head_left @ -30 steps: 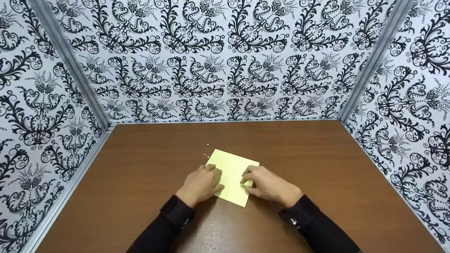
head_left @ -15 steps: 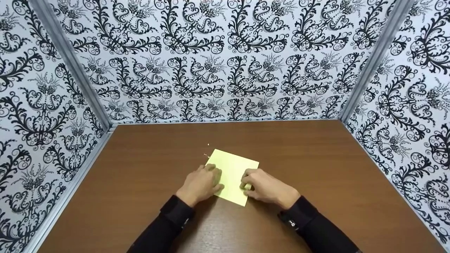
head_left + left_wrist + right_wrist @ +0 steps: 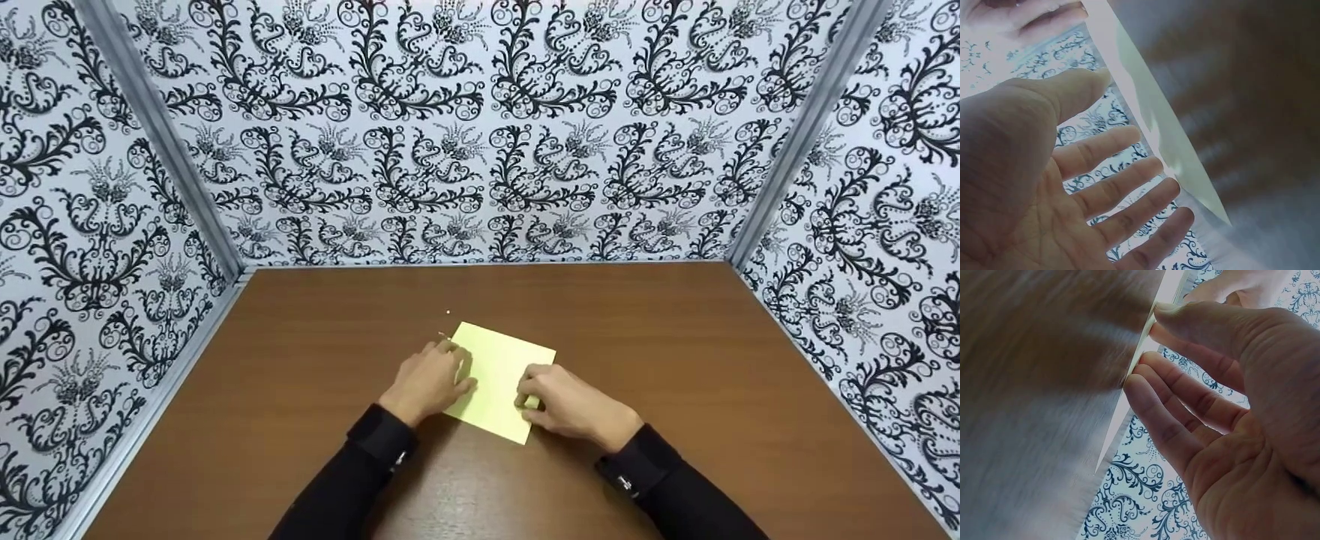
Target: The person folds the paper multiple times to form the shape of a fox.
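Observation:
A square yellow sheet of paper (image 3: 491,382) lies turned at an angle on the table. My left hand (image 3: 427,379) hovers over its left edge; in the left wrist view the fingers (image 3: 1114,194) are spread and nearly straight, close to the sheet but holding nothing. At the opposite edge, my right hand (image 3: 566,397) has its fingers curled, thumb and fingertips pinching the paper. The right wrist view shows the thumb (image 3: 1202,318) and fingertips along the thin paper edge (image 3: 1111,433).
The brown wooden table (image 3: 337,307) has small white specks (image 3: 448,311) beyond the paper's far left corner. Walls with a black scroll pattern (image 3: 480,165) stand behind and on both sides, joined by grey corner posts (image 3: 169,150).
My left hand has eased off the paper and shifted slightly left and away. The right hand's fingers have curled in closer together at the right edge. The sheet stays in nearly the same place.

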The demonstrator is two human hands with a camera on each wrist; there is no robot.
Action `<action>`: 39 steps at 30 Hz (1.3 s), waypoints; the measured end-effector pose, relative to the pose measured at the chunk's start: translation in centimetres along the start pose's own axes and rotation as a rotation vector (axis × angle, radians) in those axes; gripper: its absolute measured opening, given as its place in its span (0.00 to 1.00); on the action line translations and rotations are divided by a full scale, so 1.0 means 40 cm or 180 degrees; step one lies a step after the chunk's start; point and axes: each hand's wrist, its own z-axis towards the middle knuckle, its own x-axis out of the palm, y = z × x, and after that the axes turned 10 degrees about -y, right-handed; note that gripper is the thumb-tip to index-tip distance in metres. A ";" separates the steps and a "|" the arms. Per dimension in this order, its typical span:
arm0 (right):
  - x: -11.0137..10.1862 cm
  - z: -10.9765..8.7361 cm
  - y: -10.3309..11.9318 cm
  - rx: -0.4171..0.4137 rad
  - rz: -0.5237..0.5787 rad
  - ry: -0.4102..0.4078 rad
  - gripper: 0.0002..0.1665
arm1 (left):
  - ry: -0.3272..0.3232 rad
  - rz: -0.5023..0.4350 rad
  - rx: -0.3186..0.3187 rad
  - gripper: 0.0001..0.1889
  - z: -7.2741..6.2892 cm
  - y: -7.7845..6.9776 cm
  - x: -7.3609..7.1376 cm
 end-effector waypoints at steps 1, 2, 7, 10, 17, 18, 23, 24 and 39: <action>0.001 -0.001 0.000 0.0002 0.0006 0.0009 0.06 | 0.0006 -0.0021 -0.0023 0.20 0.006 0.005 0.000; 0.001 -0.002 0.001 0.0003 0.0006 0.0008 0.06 | 0.0009 -0.0049 -0.0049 0.20 0.012 0.009 0.000; 0.002 -0.005 0.002 0.0020 -0.0014 0.0005 0.05 | 0.0045 -0.0125 -0.0116 0.23 0.049 0.029 -0.004; 0.005 -0.004 0.002 0.0000 -0.0018 0.0004 0.04 | 0.0057 -0.0079 -0.0117 0.24 0.067 0.039 -0.005; 0.007 -0.002 0.000 -0.0024 -0.0022 -0.0001 0.05 | 0.0144 0.0015 -0.0131 0.24 0.106 0.048 0.002; 0.006 -0.002 0.000 -0.0019 -0.0020 0.0003 0.05 | 0.0165 0.0016 -0.0139 0.23 0.112 0.047 0.002; -0.001 -0.002 0.003 -0.0002 0.0026 0.0029 0.05 | 0.0199 0.0030 -0.0120 0.22 0.137 0.044 0.002; -0.002 -0.002 0.003 -0.0013 0.0032 0.0026 0.05 | 0.0197 0.0019 -0.0115 0.21 0.141 0.044 0.003; 0.000 0.000 0.000 -0.0090 0.0034 -0.0044 0.05 | 0.0236 -0.0015 -0.0083 0.13 0.175 0.042 0.005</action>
